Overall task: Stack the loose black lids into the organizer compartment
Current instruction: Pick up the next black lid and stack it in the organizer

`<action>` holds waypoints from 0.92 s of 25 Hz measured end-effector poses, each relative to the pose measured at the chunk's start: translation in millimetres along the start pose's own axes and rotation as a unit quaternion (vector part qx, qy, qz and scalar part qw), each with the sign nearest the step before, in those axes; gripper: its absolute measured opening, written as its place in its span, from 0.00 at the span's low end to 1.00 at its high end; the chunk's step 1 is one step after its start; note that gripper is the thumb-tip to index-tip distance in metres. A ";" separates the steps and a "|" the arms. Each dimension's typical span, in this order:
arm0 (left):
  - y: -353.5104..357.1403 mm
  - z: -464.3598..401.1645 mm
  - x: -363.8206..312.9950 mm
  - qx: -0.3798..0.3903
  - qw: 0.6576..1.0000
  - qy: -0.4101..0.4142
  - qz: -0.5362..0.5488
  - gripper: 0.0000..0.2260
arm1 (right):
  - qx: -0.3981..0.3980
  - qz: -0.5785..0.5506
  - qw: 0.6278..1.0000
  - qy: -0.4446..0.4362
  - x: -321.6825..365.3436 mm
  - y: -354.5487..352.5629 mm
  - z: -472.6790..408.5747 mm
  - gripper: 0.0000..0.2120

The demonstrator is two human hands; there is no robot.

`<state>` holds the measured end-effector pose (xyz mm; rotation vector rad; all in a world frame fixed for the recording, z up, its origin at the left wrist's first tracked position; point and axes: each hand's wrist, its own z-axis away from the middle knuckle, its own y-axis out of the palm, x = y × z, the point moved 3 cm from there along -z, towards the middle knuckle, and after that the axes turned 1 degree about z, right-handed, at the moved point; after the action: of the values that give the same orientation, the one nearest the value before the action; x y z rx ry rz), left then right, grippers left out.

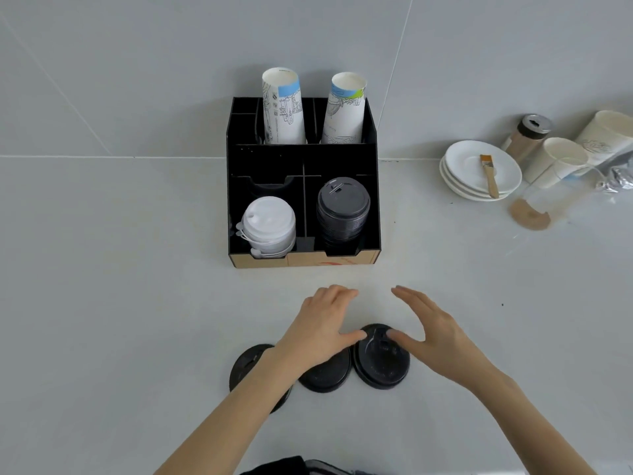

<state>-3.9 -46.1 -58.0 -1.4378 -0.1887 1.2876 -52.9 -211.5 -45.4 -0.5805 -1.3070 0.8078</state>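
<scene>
- Using the organizer (303, 260) as my landmark: three loose black lids lie flat on the table (102, 303) in a row in front of it, on my side.
- The left lid (245, 366) sits in front of the organizer's left half, partly hidden under my left forearm.
- My left hand (320, 329) hovers open, fingers spread and gripping nothing, over the middle lid (325, 377); its thumb reaches toward the right lid (381, 363).
- The right lid lies in front of the organizer's right half, just beside the middle one; whether their rims touch I cannot tell.
- My right hand (426, 332) is open too and empty, thumb tip at the right lid's raised top.
- The black lid stack (343, 209) already fills the organizer's front right compartment, standing tall, beside the white lids (269, 226) in the front left one.
- Risks, as I judge them: pinching the flat lid with thumbs alone could let it slip or skid into its neighbour; setting a lid off-centre on that tall stack could tip it; my left forearm could drag the left lid.
</scene>
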 end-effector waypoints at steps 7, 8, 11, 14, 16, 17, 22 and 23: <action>34.4 10.2 -2.4 0.098 0.994 0.005 -0.054 0.30 | 0.061 -0.014 0.997 0.043 -19.5 36.6 36.7 0.34; 38.1 10.8 -2.3 0.101 0.993 0.007 -0.062 0.30 | 0.053 -0.019 0.997 0.045 -20.4 39.8 38.6 0.34; 43.7 11.3 -0.9 0.096 0.992 0.007 -0.077 0.29 | 0.027 -0.034 0.998 0.046 -20.3 45.3 39.8 0.34; 43.9 10.8 -0.2 0.089 0.994 0.007 -0.069 0.29 | 0.012 -0.046 0.998 0.044 -20.2 45.5 39.1 0.34; 40.6 10.7 0.0 0.074 0.996 0.001 -0.052 0.29 | -0.001 -0.057 0.997 0.047 -18.3 41.5 37.3 0.33; 37.9 10.5 0.4 0.062 0.997 -0.003 -0.038 0.29 | -0.006 -0.067 0.996 0.052 -16.8 38.7 35.7 0.32; 18.7 7.7 2.7 -0.018 0.998 -0.024 0.052 0.30 | -0.071 -0.088 0.993 0.029 -6.0 21.5 20.0 0.28; 13.8 6.5 2.5 -0.038 0.997 -0.028 0.067 0.30 | -0.083 -0.088 0.992 0.020 -1.9 17.7 15.4 0.27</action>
<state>-15.0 -45.1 -68.6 -1.5015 -0.1830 1.4449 -71.4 -203.3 -57.4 -0.6003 -1.3763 0.5429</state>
